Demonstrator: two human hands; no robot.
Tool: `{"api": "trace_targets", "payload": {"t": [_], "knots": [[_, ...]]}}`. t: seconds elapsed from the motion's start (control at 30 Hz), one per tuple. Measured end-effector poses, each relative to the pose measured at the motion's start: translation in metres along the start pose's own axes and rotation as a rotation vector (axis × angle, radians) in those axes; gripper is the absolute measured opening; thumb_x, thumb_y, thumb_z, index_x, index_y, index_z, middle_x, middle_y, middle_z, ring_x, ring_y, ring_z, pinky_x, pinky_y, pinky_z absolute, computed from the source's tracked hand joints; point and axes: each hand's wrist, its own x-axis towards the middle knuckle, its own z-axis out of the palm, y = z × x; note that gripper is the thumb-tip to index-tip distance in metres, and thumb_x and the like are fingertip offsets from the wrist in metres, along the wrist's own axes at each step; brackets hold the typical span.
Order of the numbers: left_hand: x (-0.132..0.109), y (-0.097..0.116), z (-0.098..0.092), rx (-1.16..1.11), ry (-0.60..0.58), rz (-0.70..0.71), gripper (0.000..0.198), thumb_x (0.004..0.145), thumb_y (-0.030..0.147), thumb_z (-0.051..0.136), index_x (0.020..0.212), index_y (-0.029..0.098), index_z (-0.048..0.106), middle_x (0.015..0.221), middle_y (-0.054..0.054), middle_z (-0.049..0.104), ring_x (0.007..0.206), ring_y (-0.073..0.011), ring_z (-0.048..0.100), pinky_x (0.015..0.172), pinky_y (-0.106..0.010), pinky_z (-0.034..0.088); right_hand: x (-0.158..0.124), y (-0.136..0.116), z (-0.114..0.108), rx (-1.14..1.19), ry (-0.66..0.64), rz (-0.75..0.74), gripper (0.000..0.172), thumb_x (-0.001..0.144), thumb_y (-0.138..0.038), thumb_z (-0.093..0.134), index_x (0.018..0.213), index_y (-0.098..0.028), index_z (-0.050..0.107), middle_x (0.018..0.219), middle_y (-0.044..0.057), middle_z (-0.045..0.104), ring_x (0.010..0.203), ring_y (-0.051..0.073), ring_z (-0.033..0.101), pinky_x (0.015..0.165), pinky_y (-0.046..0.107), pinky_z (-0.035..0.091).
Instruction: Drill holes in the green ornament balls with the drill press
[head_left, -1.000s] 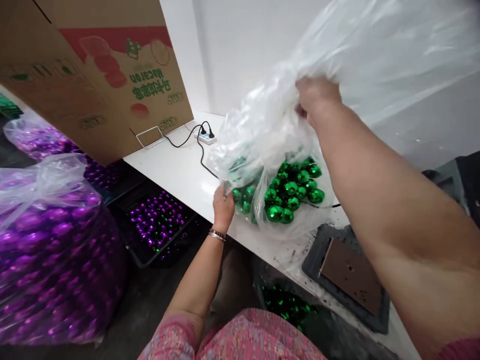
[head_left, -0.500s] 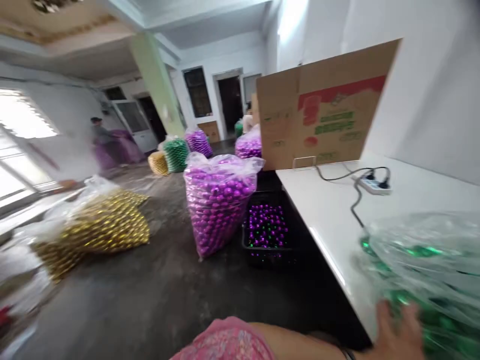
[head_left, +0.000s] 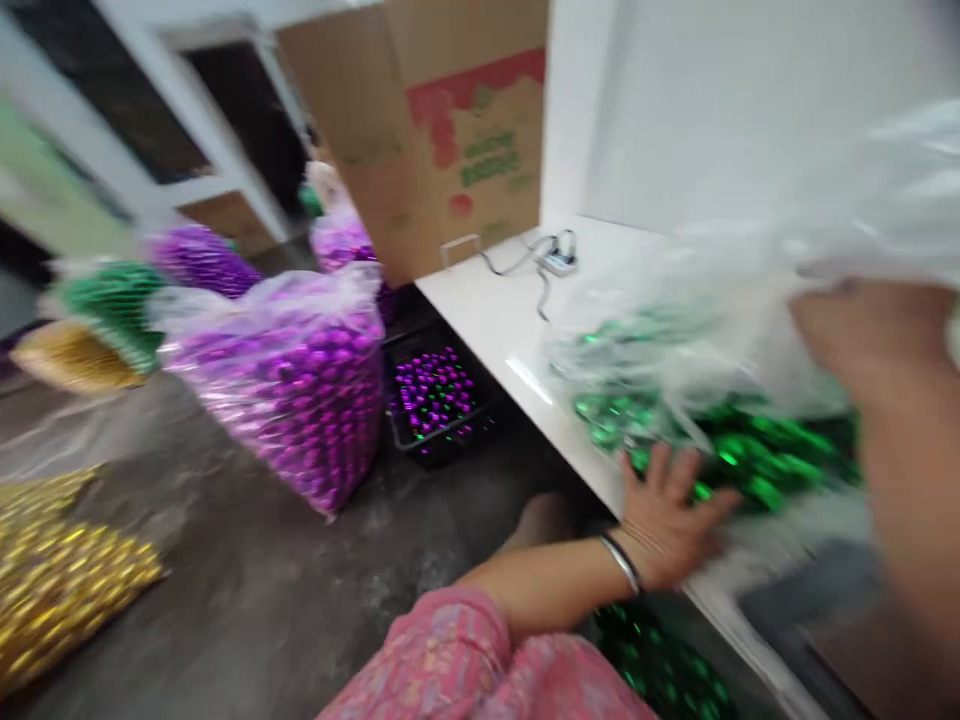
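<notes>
A clear plastic bag of shiny green baubles (head_left: pixel 712 440) lies on the white counter (head_left: pixel 510 330), blurred by motion. My left hand (head_left: pixel 667 520) rests against the bag's near side, fingers spread and holding nothing. A bangle circles that wrist. My right hand (head_left: pixel 862 325) is blurred at the right edge, with the bag's upper plastic gathered up around it. Its fingers are hidden.
A cardboard box panel (head_left: pixel 450 130) stands at the counter's back, near a power strip (head_left: pixel 559 262). Below are a bag of purple baubles (head_left: pixel 285 380), a black crate of purple and green baubles (head_left: pixel 431 395), gold baubles (head_left: pixel 60 570) and green baubles (head_left: pixel 660 660).
The view swung left into the room, then partly back. My left hand has gone from pinching the bag's edge to lying spread against its near side.
</notes>
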Motion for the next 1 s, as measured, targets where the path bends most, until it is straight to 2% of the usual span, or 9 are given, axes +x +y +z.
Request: {"api": "trace_targets", "payload": {"t": [0.07,0.13,0.2,0.33,0.43,0.6,0.77,0.9,1.0], "knots": [[0.01,-0.007,0.01,0.208,0.186,0.277,0.048,0.086,0.039,0.062,0.135,0.041,0.061,0.161,-0.007,0.038,0.151,-0.0365,0.028,0.117,-0.071,0.02,0.001,0.02,-0.018,-0.158,-0.002,0.025,0.05,0.081,-0.021,0.031,0.11,0.003,0.066,0.137,0.013,0.059,0.136,0.027,0.046,0.105,0.049,0.031],[0.016,-0.012,0.018,0.329,0.31,0.33,0.049,0.086,0.038,0.066,0.135,0.033,0.062,0.158,-0.013,0.042,0.148,-0.0405,0.032,0.114,-0.073,0.024,0.001,0.034,-0.016,-0.235,-0.087,-0.003,0.059,0.08,-0.017,0.024,0.12,0.011,0.057,0.137,0.018,0.057,0.136,0.022,0.047,0.109,0.044,0.033],[0.017,-0.014,0.021,0.384,0.374,0.332,0.05,0.086,0.039,0.067,0.135,0.03,0.062,0.156,-0.016,0.044,0.145,-0.0413,0.037,0.113,-0.072,0.028,-0.002,0.046,-0.005,-0.264,-0.161,0.018,0.048,0.08,-0.013,0.04,0.119,-0.002,0.065,0.131,0.014,0.065,0.126,0.02,0.058,0.112,0.039,0.04],[0.01,-0.014,0.014,0.365,0.425,0.335,0.047,0.087,0.04,0.065,0.132,0.025,0.064,0.152,-0.018,0.048,0.139,-0.0386,0.045,0.11,-0.062,0.037,-0.026,0.058,0.002,-0.247,-0.082,-0.012,0.046,0.086,-0.013,0.044,0.128,-0.016,0.063,0.138,0.012,0.06,0.132,0.023,0.053,0.118,0.043,0.038],[0.008,-0.013,0.001,0.292,0.509,0.346,0.041,0.089,0.041,0.063,0.125,0.022,0.068,0.141,-0.019,0.057,0.13,-0.035,0.054,0.106,-0.053,0.043,-0.06,0.057,-0.008,-0.21,0.021,-0.13,0.045,0.091,-0.019,0.039,0.128,-0.015,0.063,0.144,0.014,0.052,0.137,0.026,0.047,0.119,0.045,0.036],[0.037,0.007,-0.048,0.246,0.708,0.33,0.055,0.083,0.04,0.067,0.134,0.019,0.062,0.14,-0.02,0.054,0.137,-0.0376,0.044,0.115,-0.055,0.033,-0.131,0.066,-0.013,-0.334,-0.097,-0.083,0.044,0.096,-0.028,0.037,0.132,-0.018,0.062,0.142,0.014,0.054,0.136,0.026,0.046,0.118,0.043,0.037],[0.099,0.06,-0.093,0.363,0.534,0.517,0.077,0.071,0.022,0.076,0.144,0.026,0.051,0.162,-0.015,0.029,0.153,-0.0409,0.016,0.118,-0.061,0.024,-0.179,0.087,-0.001,-0.405,-0.216,0.027,0.06,0.091,-0.042,0.054,0.147,-0.021,0.048,0.153,0.019,0.041,0.144,0.039,0.036,0.114,0.058,0.035],[0.14,0.086,-0.098,0.357,0.27,0.479,0.051,0.074,0.014,0.067,0.124,0.023,0.066,0.138,-0.017,0.059,0.131,-0.0397,0.051,0.106,-0.059,0.041,-0.192,0.104,0.005,-0.439,-0.329,0.04,0.061,0.087,-0.049,0.061,0.145,-0.032,0.05,0.162,0.016,0.027,0.15,0.043,0.026,0.115,0.066,0.029],[0.152,0.096,-0.111,0.08,0.384,0.56,0.013,0.083,0.019,0.057,0.088,0.016,0.069,0.088,-0.014,0.072,0.106,-0.0303,0.065,0.1,-0.052,0.047,-0.197,0.121,0.005,-0.454,-0.361,0.071,0.055,0.09,-0.051,0.054,0.142,-0.03,0.054,0.163,0.016,0.025,0.15,0.042,0.026,0.116,0.064,0.028]]}}
